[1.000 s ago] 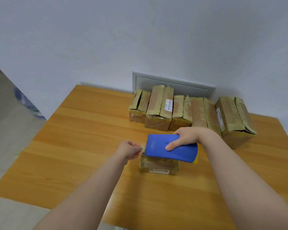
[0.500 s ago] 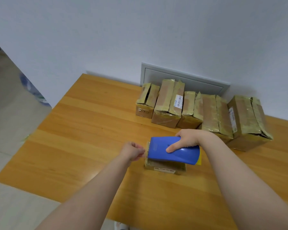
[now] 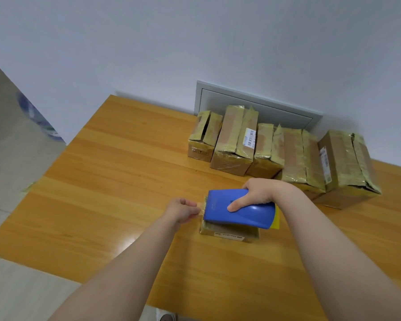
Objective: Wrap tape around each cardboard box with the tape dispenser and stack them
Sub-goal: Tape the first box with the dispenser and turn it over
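A small cardboard box [image 3: 229,234] lies on the wooden table [image 3: 116,181] in front of me, mostly hidden under a blue tape dispenser [image 3: 240,208]. My right hand [image 3: 256,193] grips the dispenser from above, thumb across its top. To the left of the dispenser, my left hand [image 3: 182,209] pinches the clear tape end [image 3: 202,206] at the dispenser's mouth. Several taped cardboard boxes [image 3: 280,154] stand side by side in a row at the back of the table.
A grey wall panel [image 3: 257,105] sits behind the row of boxes. The table's left and near edges drop to a pale floor. A shoe tip [image 3: 167,317] shows under the near edge.
The view has shifted slightly, and the dispenser has settled lower over the small box. Both hands keep their holds.
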